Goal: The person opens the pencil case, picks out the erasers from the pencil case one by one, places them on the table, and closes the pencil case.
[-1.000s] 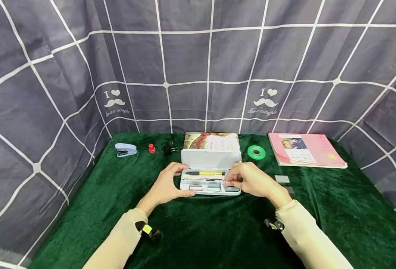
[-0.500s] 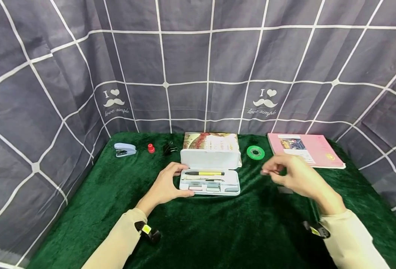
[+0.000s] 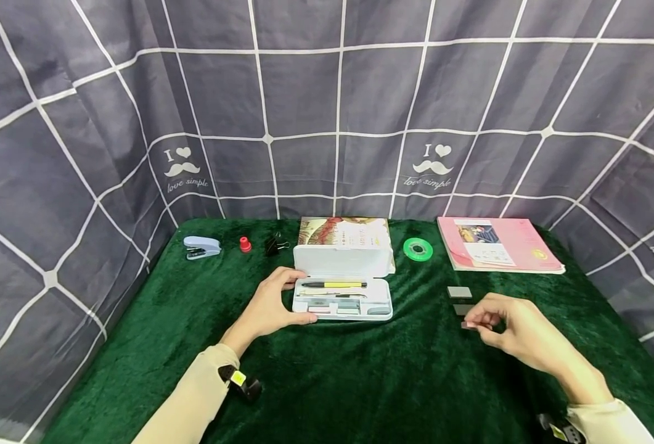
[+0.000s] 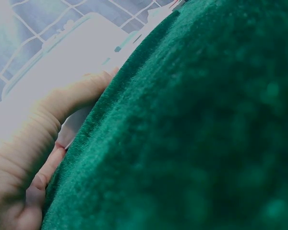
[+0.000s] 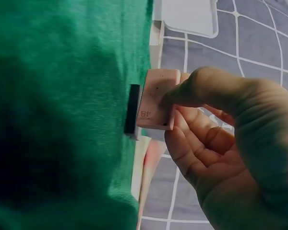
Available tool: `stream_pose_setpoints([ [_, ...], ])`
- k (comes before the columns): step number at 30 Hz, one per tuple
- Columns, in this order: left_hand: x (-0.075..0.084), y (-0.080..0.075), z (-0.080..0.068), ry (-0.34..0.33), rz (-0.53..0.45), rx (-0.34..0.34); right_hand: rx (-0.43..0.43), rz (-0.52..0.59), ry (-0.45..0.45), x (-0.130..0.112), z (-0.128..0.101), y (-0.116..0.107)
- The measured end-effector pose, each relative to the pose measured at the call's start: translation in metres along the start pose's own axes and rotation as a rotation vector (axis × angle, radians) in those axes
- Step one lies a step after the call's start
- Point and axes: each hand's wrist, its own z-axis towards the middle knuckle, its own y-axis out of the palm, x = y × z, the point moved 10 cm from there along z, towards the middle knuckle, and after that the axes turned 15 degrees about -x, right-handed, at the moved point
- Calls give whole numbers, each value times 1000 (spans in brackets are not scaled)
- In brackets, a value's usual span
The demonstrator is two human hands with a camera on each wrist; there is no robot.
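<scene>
Pink eraser [image 5: 155, 98]: we are pinching it with our right hand [image 3: 518, 328], best lightly, while our left hand [image 3: 270, 303] is gripping the white case [image 3: 343, 263], ideally without tilting it.

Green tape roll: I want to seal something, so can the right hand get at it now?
Probably yes: nothing lies on the tape roll, and it sits in the open. The right hand pinches a pink eraser, though, which it would likely need to set down first.
</scene>
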Motion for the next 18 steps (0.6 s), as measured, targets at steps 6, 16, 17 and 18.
stream_pose_setpoints([
  [6,0,0,0,-11,-2,0,-84,28,-8,1,-6,15],
  [16,0,0,0,-4,-19,7,-131,57,-25,-11,10,7],
  [17,0,0,0,-6,-17,6,-109,57,-22,-15,16,3],
  [18,-1,0,0,-9,-16,6,-85,58,-21,-19,22,0],
])
